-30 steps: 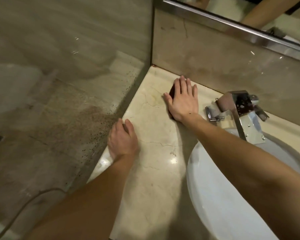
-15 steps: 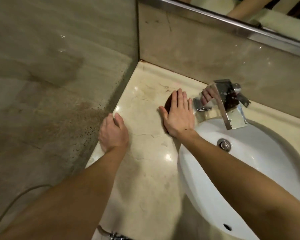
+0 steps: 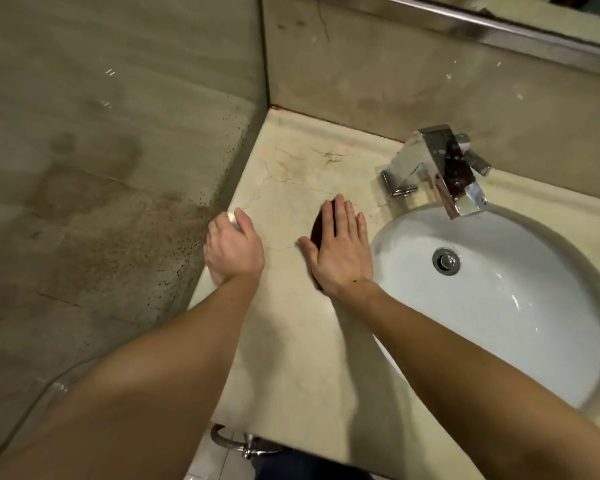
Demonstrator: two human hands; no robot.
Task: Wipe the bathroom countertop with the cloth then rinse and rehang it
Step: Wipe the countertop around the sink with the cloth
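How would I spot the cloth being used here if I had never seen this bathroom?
Start at the white sink set into the pale stone countertop. Just left of its rim, the right hand lies flat on the counter. The cloth is the dark reddish patch peeking out from under that hand's fingers, the only dark thing on the light stone.

Your right hand (image 3: 340, 252) lay flat, palm down, fingers together and extended forward. Your left hand (image 3: 232, 251) rested beside it, fingers curled, both forearms bare and reaching forward.
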